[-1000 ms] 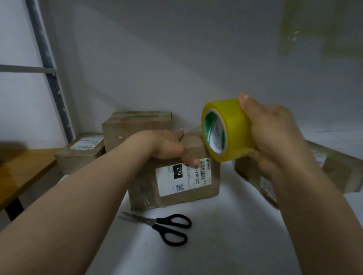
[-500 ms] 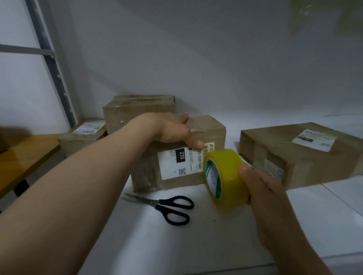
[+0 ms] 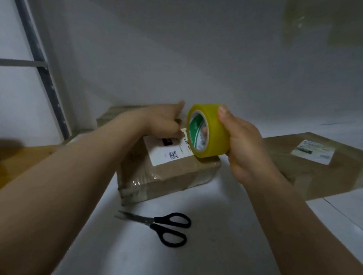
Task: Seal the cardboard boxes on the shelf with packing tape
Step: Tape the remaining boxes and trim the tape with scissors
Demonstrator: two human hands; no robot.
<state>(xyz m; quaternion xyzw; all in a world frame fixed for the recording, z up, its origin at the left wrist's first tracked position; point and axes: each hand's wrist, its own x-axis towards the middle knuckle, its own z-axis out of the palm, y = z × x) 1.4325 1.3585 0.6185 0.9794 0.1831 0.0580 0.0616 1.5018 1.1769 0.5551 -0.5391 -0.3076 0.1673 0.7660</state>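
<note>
While the left hand (image 3: pixel 165 125) rests bent-fingered on the box (image 3: pixel 174 175) at centre frame (whether it pinches a tape end, I cannot tell), the right hand (image 3: pixel 244 146) grips the yellow tape roll (image 3: pixel 215 133) just above the box's right edge. If the pull slackens, the tape could fold onto itself or land crooked across the label (image 3: pixel 167 157). The scissors (image 3: pixel 160 226) lie near, below the box.

Cardboard boxes: three in plain view; centre box (image 3: pixel 178 175), rear box (image 3: pixel 110 116), flat right box (image 3: pixel 317 178); a possible fourth behind the left forearm (image 3: pixel 73 185) is too hidden to count; tape roll (image 3: pixel 213 131): one; scissors (image 3: pixel 154 221): one pair; white labels: two, the centre-box label (image 3: pixel 164 154) and the right-box label (image 3: pixel 312 151); hands: two, left hand (image 3: pixel 163 123) and right hand (image 3: pixel 244 148).
</note>
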